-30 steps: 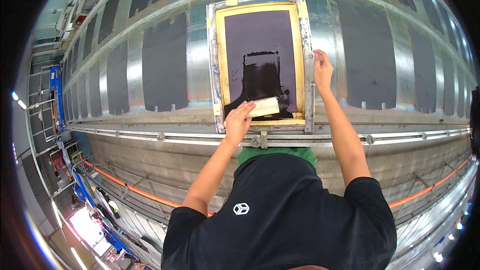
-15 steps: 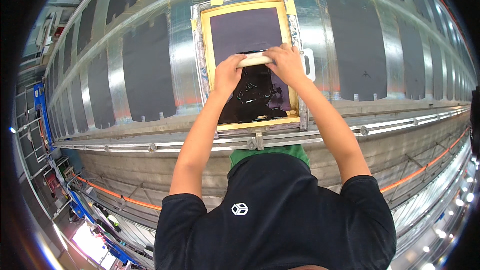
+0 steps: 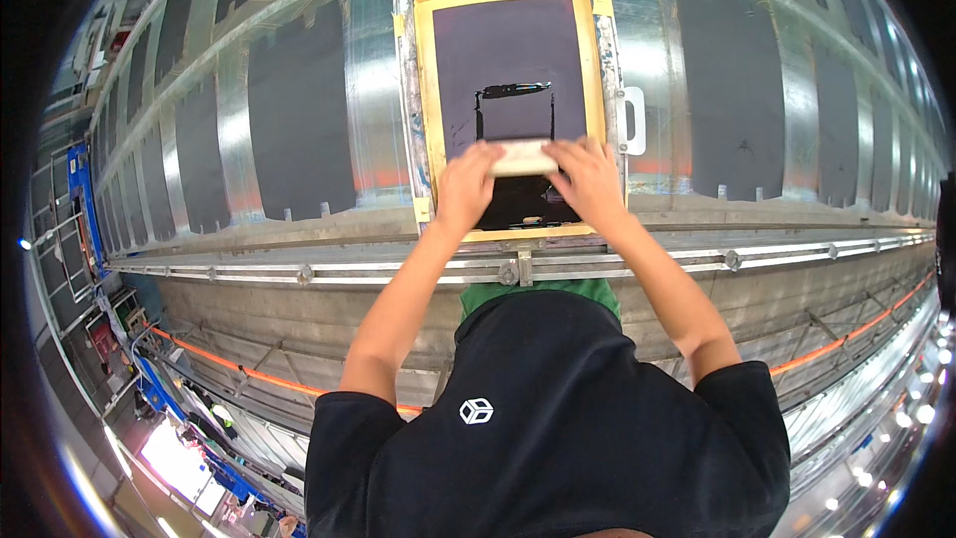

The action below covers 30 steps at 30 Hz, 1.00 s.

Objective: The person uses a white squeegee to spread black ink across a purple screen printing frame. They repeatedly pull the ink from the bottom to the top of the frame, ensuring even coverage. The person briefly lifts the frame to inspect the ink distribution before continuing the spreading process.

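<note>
A screen-printing frame [image 3: 405, 90] lies on the long table in front of me, its inner border covered with yellow tape [image 3: 430, 80]. Its mesh [image 3: 508, 40] looks dark purple-grey. My left hand [image 3: 464, 186] and my right hand [image 3: 595, 186] grip the two ends of a pale squeegee [image 3: 522, 158], fingers wrapped over its top. The squeegee sits across the mesh in the frame's near half; its lower edge is hidden. Glossy black ink [image 3: 518, 202] pools between it and the near border. Beyond the squeegee, a band of ink [image 3: 515, 91] and two thin side streaks mark the mesh.
Dark grey rectangular panels [image 3: 302, 105] lie in a row along the shiny table, left and right of the frame. A white handle-shaped piece [image 3: 634, 120] is at the frame's right side. A metal rail [image 3: 398, 272] runs along the table's near edge, with an orange line [image 3: 259, 376] below.
Both hands have drawn the squeegee toward me, from mid-frame to its near half. An ink band and side streaks now show behind it, and the ink pool in front is shorter.
</note>
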### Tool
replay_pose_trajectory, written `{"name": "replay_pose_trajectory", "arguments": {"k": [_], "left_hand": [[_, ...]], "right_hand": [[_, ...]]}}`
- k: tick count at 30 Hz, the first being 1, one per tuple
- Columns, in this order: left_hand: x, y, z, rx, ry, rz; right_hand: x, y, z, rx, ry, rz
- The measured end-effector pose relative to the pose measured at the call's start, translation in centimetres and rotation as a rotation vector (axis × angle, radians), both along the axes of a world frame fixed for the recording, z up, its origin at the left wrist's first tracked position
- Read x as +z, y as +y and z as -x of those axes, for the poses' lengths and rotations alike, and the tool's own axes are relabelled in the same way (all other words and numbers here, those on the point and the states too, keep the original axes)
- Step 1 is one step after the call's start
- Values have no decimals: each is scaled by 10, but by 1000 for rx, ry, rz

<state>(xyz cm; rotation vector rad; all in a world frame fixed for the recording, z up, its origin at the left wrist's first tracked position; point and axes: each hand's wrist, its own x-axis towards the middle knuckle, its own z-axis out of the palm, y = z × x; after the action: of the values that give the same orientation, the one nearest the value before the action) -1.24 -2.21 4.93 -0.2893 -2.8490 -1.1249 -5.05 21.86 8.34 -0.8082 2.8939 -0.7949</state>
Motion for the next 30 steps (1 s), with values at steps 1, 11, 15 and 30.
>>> {"name": "replay_pose_trajectory", "arguments": {"k": [1, 11, 15, 30], "left_hand": [[0, -2, 20, 12, 16, -1], [-9, -1, 33, -54, -2, -29], [-10, 4, -44, -96, -22, 98], [0, -7, 56, 132, -115, -84]], "right_hand": [[-1, -3, 19, -4, 50, -6], [-15, -5, 26, -32, -27, 11], [-15, 5, -43, 19, -112, -41], [-80, 82, 99, -700, -351, 468]]}}
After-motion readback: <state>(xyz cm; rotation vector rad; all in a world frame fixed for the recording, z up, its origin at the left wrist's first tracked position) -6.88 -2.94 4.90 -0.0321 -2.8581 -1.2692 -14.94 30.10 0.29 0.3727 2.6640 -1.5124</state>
